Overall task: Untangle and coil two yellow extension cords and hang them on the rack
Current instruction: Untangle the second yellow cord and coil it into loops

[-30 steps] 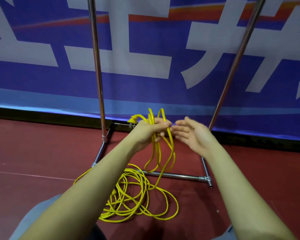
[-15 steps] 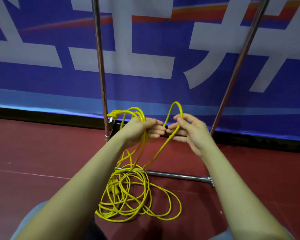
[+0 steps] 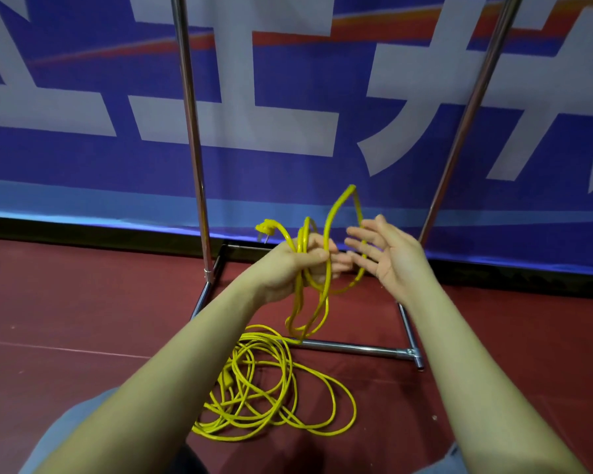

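My left hand (image 3: 300, 265) grips several loops of a yellow extension cord (image 3: 322, 302) held above the floor. The cord's yellow plug (image 3: 266, 227) sticks out to the left of that hand. One tall loop rises to the right and passes behind the spread, straight fingers of my right hand (image 3: 387, 258), which holds nothing. The rest of the yellow cord lies in a loose tangled pile (image 3: 271, 401) on the red floor below my forearms. The chrome rack (image 3: 194, 131) stands just behind, with two upright poles and a base bar (image 3: 356, 348).
A blue banner (image 3: 288, 97) with large white characters covers the wall behind the rack. The red floor (image 3: 65, 319) stretches left and right of the rack base. My knees show at the bottom edge.
My right hand has let go of the loop it pinched and spread its fingers. The loop now sits with the others in my left hand, and another length has lifted off the pile.
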Available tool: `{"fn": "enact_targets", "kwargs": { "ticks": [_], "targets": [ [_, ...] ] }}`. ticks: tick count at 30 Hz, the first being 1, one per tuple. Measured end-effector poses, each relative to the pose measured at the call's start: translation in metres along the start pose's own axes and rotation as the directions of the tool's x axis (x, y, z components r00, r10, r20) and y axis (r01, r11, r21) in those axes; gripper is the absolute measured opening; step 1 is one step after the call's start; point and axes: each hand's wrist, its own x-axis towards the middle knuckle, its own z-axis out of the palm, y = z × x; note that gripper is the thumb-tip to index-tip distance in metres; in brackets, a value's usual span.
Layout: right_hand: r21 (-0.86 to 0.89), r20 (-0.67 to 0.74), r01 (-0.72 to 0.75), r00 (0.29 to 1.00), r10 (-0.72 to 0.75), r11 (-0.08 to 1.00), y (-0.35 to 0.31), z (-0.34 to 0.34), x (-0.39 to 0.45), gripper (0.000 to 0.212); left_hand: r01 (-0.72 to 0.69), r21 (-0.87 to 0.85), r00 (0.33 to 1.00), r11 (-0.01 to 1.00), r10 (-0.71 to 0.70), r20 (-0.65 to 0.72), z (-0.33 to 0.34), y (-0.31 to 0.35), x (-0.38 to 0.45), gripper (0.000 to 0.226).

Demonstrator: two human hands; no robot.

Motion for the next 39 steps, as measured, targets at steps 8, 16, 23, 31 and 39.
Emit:
{"fn": "enact_targets", "kwargs": {
  "ticks": [8,16,23,31,39],
  "targets": [
    [-0.593,0.301,-0.03,0.919,0.256,0.805,0.033,0.012,-0.013,0.015,-0.304,-0.367,0.928,0.879,0.186,-0.322,-0.006,0.024,0.008,0.018],
    [-0.382,0.192,0.113,0.98,-0.041,0.917,0.033,0.031,-0.012,0.014,-0.258,-0.247,0.913,0.934,0.152,-0.379,-0.028,0.031,0.001,0.023],
    [0.28,0.077,0.012,0.996,-0.035,0.96,0.001,0.033,-0.002,0.021,0.104,0.015,0.953,0.994,-0.095,-0.287,-0.029,0.004,-0.004,0.022],
    [0.394,0.015,-0.045,0.999,0.042,0.918,0.004,0.035,0.006,0.019,0.2,0.138,0.98,0.97,-0.2,-0.014,-0.01,-0.009,-0.006,0.026],
    [-0.16,0.008,-0.063,0.998,0.065,0.985,0.009,0.017,0.003,0.02,-0.038,-0.17,0.994,0.985,0.02,-0.106,-0.005,0.002,0.004,0.016]
  ]
}}
